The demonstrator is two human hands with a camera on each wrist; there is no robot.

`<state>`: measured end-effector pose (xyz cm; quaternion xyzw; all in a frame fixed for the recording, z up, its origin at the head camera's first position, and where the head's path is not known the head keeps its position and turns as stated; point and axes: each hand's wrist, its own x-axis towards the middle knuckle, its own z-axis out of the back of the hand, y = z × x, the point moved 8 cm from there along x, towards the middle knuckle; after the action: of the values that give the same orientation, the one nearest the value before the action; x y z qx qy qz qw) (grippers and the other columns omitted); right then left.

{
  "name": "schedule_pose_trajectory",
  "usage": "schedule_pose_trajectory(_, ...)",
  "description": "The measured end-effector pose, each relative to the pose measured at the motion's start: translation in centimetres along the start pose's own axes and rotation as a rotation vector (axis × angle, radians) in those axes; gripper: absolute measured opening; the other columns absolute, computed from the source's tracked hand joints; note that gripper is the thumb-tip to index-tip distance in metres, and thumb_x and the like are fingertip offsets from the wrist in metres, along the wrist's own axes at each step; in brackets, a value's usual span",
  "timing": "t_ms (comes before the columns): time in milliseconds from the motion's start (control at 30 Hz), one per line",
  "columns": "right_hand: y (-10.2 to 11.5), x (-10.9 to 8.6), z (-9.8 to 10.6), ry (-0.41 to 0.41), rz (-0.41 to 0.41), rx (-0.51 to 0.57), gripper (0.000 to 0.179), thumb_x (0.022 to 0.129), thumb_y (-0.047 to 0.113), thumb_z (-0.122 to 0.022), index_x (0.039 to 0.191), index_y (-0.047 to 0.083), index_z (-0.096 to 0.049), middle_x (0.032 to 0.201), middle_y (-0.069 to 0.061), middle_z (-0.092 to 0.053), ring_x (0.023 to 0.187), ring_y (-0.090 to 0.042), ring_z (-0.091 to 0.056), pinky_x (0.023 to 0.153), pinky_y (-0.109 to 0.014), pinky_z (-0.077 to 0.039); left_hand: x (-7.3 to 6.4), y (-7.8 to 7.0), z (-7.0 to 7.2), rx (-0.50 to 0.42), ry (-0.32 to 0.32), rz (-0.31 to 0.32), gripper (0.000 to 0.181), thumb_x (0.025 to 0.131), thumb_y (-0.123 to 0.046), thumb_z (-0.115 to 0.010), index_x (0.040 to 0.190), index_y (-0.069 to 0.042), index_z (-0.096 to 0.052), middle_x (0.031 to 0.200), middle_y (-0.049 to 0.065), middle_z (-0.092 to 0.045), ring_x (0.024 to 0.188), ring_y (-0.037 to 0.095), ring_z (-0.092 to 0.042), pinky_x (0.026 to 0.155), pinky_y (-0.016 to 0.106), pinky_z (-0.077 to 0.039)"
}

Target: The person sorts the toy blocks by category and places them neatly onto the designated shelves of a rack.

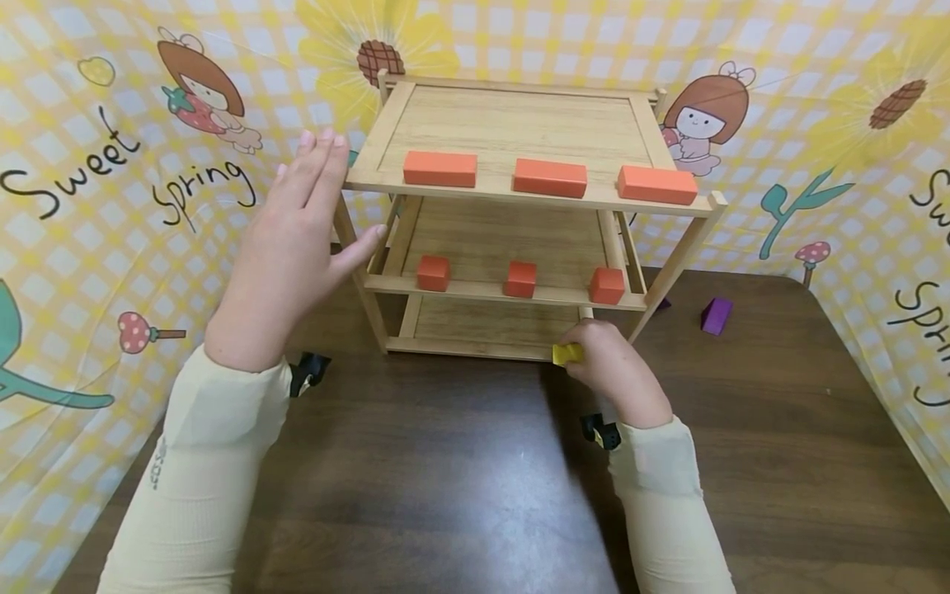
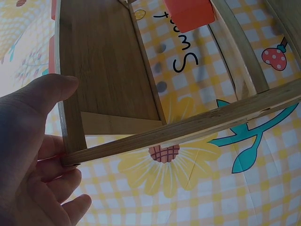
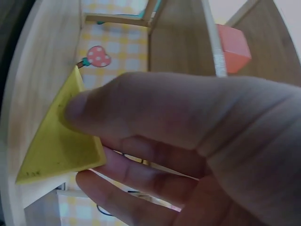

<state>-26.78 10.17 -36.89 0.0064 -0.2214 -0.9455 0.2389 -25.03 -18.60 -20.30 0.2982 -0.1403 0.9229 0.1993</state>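
Observation:
My right hand [image 1: 612,363] pinches a yellow triangular block [image 3: 63,136] between thumb and fingers. The block [image 1: 567,355] is at the front edge of the bottom tier of a wooden three-tier shelf [image 1: 519,115], toward the right. At the shelf's upper left corner, my left hand [image 1: 289,239] rests with straight fingers along the side and the thumb spread in front. Its fingertips touch the wooden frame [image 2: 73,122] in the left wrist view. Three orange rectangular blocks [image 1: 550,177] line the front of the top tier, and three red-orange blocks [image 1: 521,280] stand along the middle tier.
A purple block [image 1: 716,316] lies on the dark wooden table [image 1: 445,462] right of the shelf, with another purple piece [image 1: 664,304] partly hidden by the shelf's right leg. A yellow checked cloth [image 1: 801,49] with flowers and cartoon figures surrounds the table behind and at the sides.

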Motion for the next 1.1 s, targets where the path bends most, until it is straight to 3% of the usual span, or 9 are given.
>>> schedule_pose_trajectory(367,-0.7,0.7,-1.2,-0.024,0.039,-0.125,0.018,0.074,-0.013,-0.072,0.088,-0.002,-0.074,0.085,-0.013,-0.068,0.078,-0.027,-0.062,0.070,-0.040,-0.053,0.0,0.0,0.0,0.001,-0.007,-0.007,0.082,0.093,-0.026,-0.075,0.157,0.002,-0.032,0.161,0.023,-0.032,0.152,0.035,-0.024,0.121,0.054,-0.021)
schedule_pose_trajectory(667,-2.0,0.9,-1.9,-0.022,0.046,-0.135,0.020,0.073,-0.013,-0.072,0.090,-0.003,-0.074,0.094,-0.017,-0.072,0.088,-0.033,-0.067,0.079,-0.045,-0.056,0.0,0.0,0.0,-0.002,-0.015,-0.013,0.082,0.093,-0.026,-0.076,0.157,0.002,-0.033,0.160,0.023,-0.033,0.151,0.035,-0.024,0.121,0.054,-0.021)
schedule_pose_trajectory(867,-2.6,1.0,-2.1,-0.007,0.020,-0.115,0.027,0.076,-0.012,-0.071,0.103,-0.006,-0.075,0.103,-0.021,-0.072,0.098,-0.037,-0.068,0.086,-0.047,-0.056,0.0,0.1,0.0,-0.003,-0.008,-0.009,0.081,0.093,-0.026,-0.075,0.157,0.002,-0.032,0.161,0.023,-0.032,0.152,0.034,-0.023,0.122,0.053,-0.021)
schedule_pose_trajectory(1100,-2.8,1.1,-2.3,-0.005,0.027,-0.075,0.027,0.077,-0.012,-0.071,0.102,-0.006,-0.075,0.101,-0.020,-0.071,0.097,-0.037,-0.067,0.086,-0.047,-0.057,0.0,0.0,-0.1,0.001,0.002,0.000,0.083,0.093,-0.025,-0.076,0.158,0.001,-0.031,0.162,0.021,-0.031,0.152,0.033,-0.022,0.122,0.052,-0.019)
